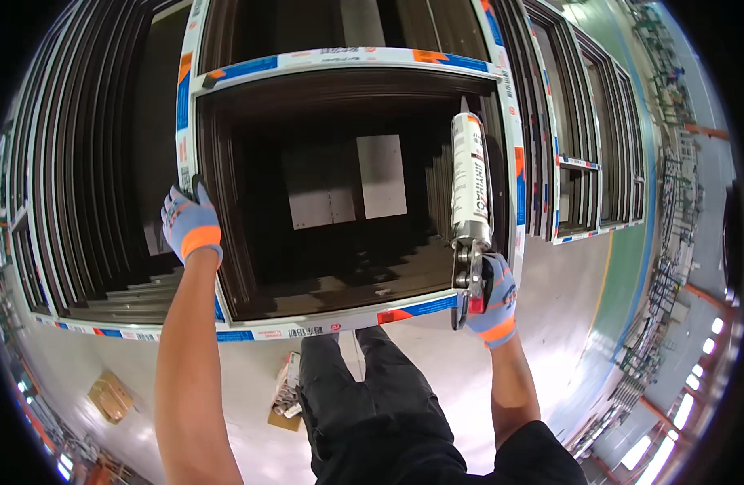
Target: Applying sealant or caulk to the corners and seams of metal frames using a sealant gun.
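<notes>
In front of me stands a dark window frame (351,322), its edges covered with white, blue and orange protective film. My left hand (192,225), in a grey-blue glove with an orange cuff, is closed around the frame's left side bar. A caulking gun (471,263) is gripped in my gloved right hand (498,301) near the frame's lower right corner. It carries a white sealant cartridge (470,174), whose nozzle (465,105) points away toward the upper right corner of the lower opening. Part of my right hand's fingers is hidden behind the gun.
Many similar frames stack behind this one. More frames stand to the left (81,186) and right (578,162). On the floor are a cardboard box (110,397) and, near my legs, an open carton with tubes (287,396). Racks line the hall's right side.
</notes>
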Tool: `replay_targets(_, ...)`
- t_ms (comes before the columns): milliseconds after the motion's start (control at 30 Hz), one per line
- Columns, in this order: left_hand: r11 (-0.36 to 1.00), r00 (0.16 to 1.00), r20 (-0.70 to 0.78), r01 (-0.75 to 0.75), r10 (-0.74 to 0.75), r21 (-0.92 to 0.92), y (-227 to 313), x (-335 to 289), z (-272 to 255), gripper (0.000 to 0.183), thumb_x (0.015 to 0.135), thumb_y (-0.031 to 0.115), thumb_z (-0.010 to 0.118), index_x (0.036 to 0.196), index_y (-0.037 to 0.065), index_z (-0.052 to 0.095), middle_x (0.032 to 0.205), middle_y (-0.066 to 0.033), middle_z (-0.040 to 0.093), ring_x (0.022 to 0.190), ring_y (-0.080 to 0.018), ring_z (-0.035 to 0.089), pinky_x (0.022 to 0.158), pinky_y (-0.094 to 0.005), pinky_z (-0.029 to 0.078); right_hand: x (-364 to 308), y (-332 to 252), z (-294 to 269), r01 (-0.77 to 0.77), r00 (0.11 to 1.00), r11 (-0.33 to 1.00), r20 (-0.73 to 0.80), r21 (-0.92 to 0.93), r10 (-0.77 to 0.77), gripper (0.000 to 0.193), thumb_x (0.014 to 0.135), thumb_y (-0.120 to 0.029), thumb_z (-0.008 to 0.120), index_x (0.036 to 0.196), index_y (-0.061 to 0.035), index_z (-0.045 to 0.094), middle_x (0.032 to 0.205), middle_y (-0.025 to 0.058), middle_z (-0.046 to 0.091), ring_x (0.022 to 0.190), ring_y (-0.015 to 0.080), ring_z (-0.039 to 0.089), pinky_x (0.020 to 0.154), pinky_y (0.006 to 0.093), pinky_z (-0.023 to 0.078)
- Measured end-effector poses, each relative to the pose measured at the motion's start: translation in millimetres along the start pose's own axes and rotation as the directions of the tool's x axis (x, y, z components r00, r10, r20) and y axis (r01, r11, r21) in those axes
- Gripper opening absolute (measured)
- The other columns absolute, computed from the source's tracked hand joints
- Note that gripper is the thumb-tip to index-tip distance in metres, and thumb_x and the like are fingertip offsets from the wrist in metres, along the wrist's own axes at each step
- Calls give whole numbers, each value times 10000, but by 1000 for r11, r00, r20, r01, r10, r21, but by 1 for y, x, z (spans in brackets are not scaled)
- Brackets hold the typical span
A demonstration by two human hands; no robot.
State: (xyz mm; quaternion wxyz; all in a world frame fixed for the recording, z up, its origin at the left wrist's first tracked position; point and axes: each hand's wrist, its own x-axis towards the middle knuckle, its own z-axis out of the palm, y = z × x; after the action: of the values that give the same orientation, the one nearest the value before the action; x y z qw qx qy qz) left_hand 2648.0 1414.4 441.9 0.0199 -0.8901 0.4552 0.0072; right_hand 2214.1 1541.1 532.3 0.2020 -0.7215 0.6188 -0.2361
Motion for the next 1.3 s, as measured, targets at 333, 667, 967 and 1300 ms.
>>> replay_targets(333,1000,1000,4,1,-1,14,-1,-1,0,553,958,460,487,1274,9,536,1250,-137,596,1181,-291,556,986,-398,455,14,33,30,41,995,939,102,-342,-6,520,609,-123,738,1078,-6,545,994,180,586,930,383,564,851,455,470)
replay_targets(667,999,999,-26,-20,22,46,-5,2,10,574,954,487,481,1269,11,541,1240,-140,603,1156,-291,575,972,-402,469,25,42,43,34,993,912,119,-408,17,478,655,-59,714,1105,-48,554,1034,170,589,957,384,566,845,443,475)
replay_targets(967,999,1000,-12,2,-1,35,-6,4,13,588,966,540,413,1232,37,563,1222,-129,620,1139,-287,598,956,-400,488,20,48,48,51,995,884,104,-465,-3,544,629,-157,770,1113,-48,547,1034,145,596,962,368,579,861,431,483)
replay_targets(1300,1000,999,33,20,-20,17,-5,3,10,591,973,549,390,1204,38,576,1189,-130,631,1127,-288,608,948,-405,500,25,49,53,14,992,899,120,-438,43,442,682,-70,715,1095,-42,559,1016,153,588,962,370,568,839,422,474)
